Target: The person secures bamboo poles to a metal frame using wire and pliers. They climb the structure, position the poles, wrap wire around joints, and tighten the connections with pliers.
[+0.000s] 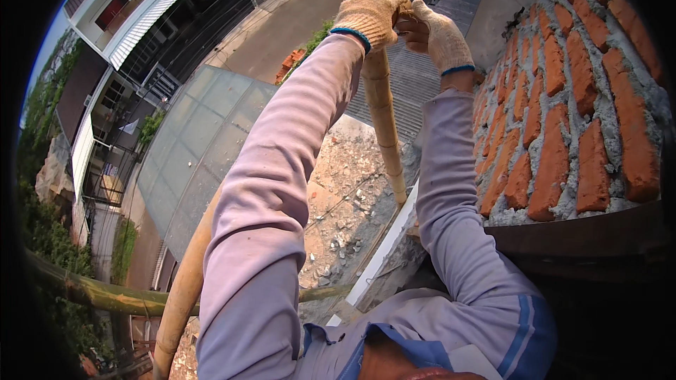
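Observation:
An upright bamboo pole (381,102) runs from the top of the head view down to the rubble-strewn surface. My left hand (367,20), in a cream knit glove with a blue cuff, lies across the pole's upper part with its fingers curled toward the right. Close against those fingers is my right hand (443,39), gloved alike, its thumb and fingertips bent inward. Both hands meet just right of the pole in a closed pinch. Whatever sits between the fingertips is too small and shadowed to make out.
A rough brick wall (553,112) with grey mortar rises close on my right. Another bamboo pole (184,278) slants by my left arm, crossing a green bamboo pole (105,294). Below lie a ledge with broken rubble (341,197), glassy roof panels (201,144) and a street (292,21).

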